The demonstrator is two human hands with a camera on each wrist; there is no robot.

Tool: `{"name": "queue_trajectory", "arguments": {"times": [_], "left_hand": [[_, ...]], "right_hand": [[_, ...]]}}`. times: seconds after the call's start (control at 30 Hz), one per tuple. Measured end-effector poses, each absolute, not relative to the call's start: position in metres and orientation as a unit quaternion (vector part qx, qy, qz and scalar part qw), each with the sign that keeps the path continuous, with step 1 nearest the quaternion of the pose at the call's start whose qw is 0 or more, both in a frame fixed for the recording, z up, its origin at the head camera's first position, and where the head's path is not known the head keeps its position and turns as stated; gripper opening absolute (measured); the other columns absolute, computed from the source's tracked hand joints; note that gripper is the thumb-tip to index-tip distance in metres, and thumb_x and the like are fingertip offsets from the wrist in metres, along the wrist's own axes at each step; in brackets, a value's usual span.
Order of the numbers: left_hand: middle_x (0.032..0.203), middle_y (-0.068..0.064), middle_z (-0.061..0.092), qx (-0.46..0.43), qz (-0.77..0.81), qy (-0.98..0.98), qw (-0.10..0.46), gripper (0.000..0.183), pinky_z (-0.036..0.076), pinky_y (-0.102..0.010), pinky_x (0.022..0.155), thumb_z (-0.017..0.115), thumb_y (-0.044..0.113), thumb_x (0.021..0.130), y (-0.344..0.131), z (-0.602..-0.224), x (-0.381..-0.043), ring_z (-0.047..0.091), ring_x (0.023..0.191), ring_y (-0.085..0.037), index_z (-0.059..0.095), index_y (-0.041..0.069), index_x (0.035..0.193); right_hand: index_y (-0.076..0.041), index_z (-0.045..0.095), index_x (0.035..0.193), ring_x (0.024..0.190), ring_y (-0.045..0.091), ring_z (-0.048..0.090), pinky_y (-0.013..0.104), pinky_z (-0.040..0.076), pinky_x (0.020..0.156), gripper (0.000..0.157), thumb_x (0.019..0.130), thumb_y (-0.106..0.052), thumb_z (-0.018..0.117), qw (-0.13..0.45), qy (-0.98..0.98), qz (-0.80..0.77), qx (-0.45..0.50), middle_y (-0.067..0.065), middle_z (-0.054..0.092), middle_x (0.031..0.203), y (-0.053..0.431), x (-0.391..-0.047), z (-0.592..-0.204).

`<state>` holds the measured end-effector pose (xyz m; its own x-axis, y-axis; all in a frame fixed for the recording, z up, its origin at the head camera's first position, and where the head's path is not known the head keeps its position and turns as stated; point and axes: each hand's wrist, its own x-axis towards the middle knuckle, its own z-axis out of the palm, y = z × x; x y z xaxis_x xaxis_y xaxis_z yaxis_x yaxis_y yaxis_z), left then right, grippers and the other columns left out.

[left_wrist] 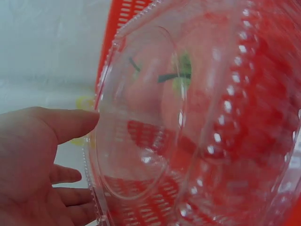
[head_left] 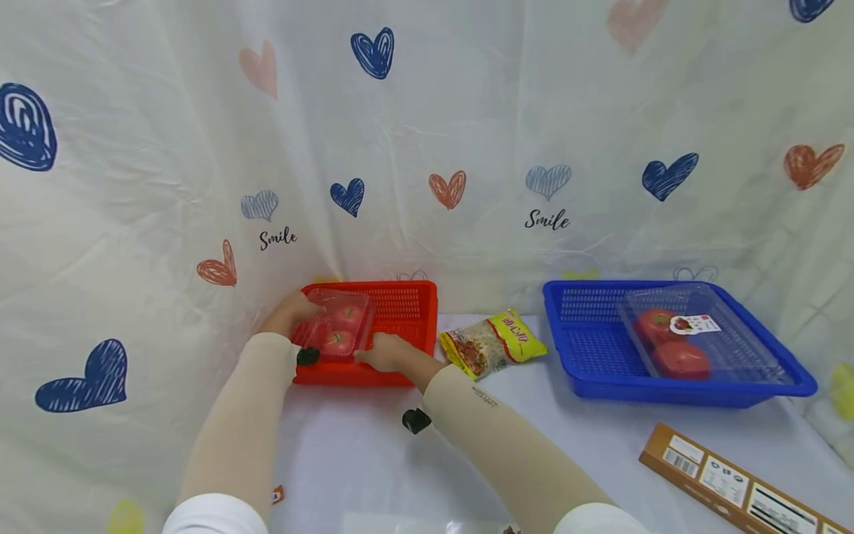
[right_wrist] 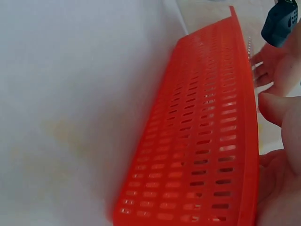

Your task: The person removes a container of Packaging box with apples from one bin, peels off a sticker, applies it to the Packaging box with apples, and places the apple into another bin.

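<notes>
A clear plastic box [head_left: 366, 302] of tomatoes [left_wrist: 175, 89] is at the left side of the red basket [head_left: 403, 377]. My left hand [head_left: 288, 314] holds the box's left edge; in the left wrist view its thumb [left_wrist: 80, 125] meets the rim and the other fingertips are partly hidden behind it. My right hand [head_left: 385, 352] reaches over the basket's front and grips the box's front right corner. The right wrist view shows its thumb [right_wrist: 272, 107] close to the basket rim, with the fingers partly hidden.
A yellow printed food bag [head_left: 492, 345] lies right of the red basket. Farther right stands a blue basket [head_left: 587, 386] with another clear box of tomatoes [head_left: 682, 360]. A long brown carton [head_left: 727, 482] lies at the front right. Behind the baskets hangs a heart-print curtain [head_left: 494, 133].
</notes>
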<state>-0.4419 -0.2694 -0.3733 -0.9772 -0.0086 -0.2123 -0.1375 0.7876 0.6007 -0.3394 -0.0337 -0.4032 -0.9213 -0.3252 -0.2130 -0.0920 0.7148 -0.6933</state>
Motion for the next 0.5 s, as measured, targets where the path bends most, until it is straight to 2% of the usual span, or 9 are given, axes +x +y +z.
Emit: {"name": "queue_trajectory", "arguments": {"times": [0.1, 0.27, 0.37, 0.5], "left_hand": [[0.133, -0.023, 0.048, -0.068, 0.360, 0.923, 0.118, 0.060, 0.041, -0.055, 0.101, 0.062, 0.027, 0.094, -0.2681, -0.3725, -0.4388, 0.046, 0.121, -0.040, 0.039, -0.002, 0.141], [0.129, -0.022, 0.051, -0.074, 0.333, 0.932, 0.126, 0.065, 0.043, -0.054, 0.098, 0.061, 0.039, 0.092, -0.2619, -0.3669, -0.4362, 0.048, 0.118, -0.039, 0.041, -0.001, 0.139], [0.129, -0.023, 0.051, -0.071, 0.322, 0.935, 0.129, 0.067, 0.044, -0.053, 0.098, 0.059, 0.042, 0.093, -0.2620, -0.3685, -0.4373, 0.048, 0.118, -0.039, 0.041, -0.003, 0.140], [0.135, -0.020, 0.049, -0.100, 0.376, 0.912, 0.131, 0.066, 0.047, -0.051, 0.095, 0.061, 0.043, 0.093, -0.2649, -0.3718, -0.4407, 0.049, 0.120, -0.039, 0.039, 0.003, 0.141]], "right_hand": [[-0.019, 0.052, 0.136, 0.097, 0.017, 0.052, 0.032, 0.052, 0.079, 0.058, 0.087, -0.043, 0.071, 0.184, 0.896, -0.381, -0.135, -0.004, 0.058, 0.102, -0.0381, -0.3441, -0.4043], [-0.026, 0.039, 0.147, 0.113, 0.017, 0.044, 0.040, 0.046, 0.096, 0.067, 0.088, -0.042, 0.068, 0.206, 0.869, -0.409, -0.188, -0.004, 0.050, 0.130, -0.0365, -0.3497, -0.4066], [-0.024, 0.037, 0.148, 0.113, 0.018, 0.046, 0.042, 0.043, 0.100, 0.064, 0.092, -0.036, 0.065, 0.205, 0.847, -0.453, -0.188, -0.003, 0.050, 0.131, -0.0350, -0.3506, -0.4091], [-0.020, 0.038, 0.147, 0.109, 0.020, 0.048, 0.042, 0.045, 0.096, 0.059, 0.095, -0.030, 0.063, 0.199, 0.826, -0.503, -0.159, -0.002, 0.053, 0.126, -0.0348, -0.3504, -0.4100]]}}
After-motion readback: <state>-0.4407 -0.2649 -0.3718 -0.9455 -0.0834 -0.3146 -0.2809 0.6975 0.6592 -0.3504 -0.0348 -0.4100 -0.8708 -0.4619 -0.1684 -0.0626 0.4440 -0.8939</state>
